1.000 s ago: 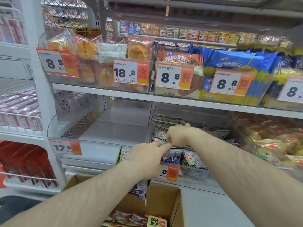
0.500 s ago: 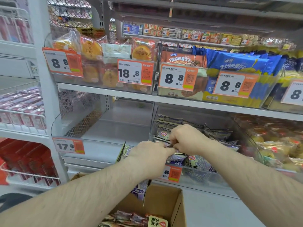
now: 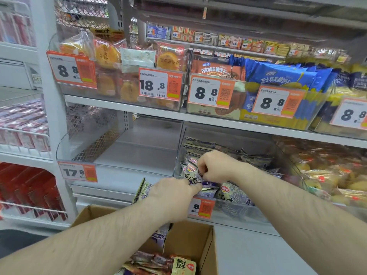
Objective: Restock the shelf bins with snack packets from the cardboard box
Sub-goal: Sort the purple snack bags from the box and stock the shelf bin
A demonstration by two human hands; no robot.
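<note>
Purple-and-white patterned foil snack packets (image 3: 200, 182) in the clear plastic bin (image 3: 238, 213). Left of that bin, orange-and-white price tag (image 3: 77, 171). Above it, blue wafer packs (image 3: 278, 76). Below it, plain brown cardboard box (image 3: 188, 241) with reddish-brown packets (image 3: 151, 261).

Purple snack packets (image 3: 200, 182) fill the clear bin (image 3: 248, 212); open cardboard box (image 3: 190, 237) below.

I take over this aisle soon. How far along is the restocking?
Done: the clear bin already holds several purple packets. In hand: both hands, left hand and right hand, pinch a purple packet at the bin's front. Left: the cardboard box still holds packets, and the neighbouring bin looks bare.
</note>
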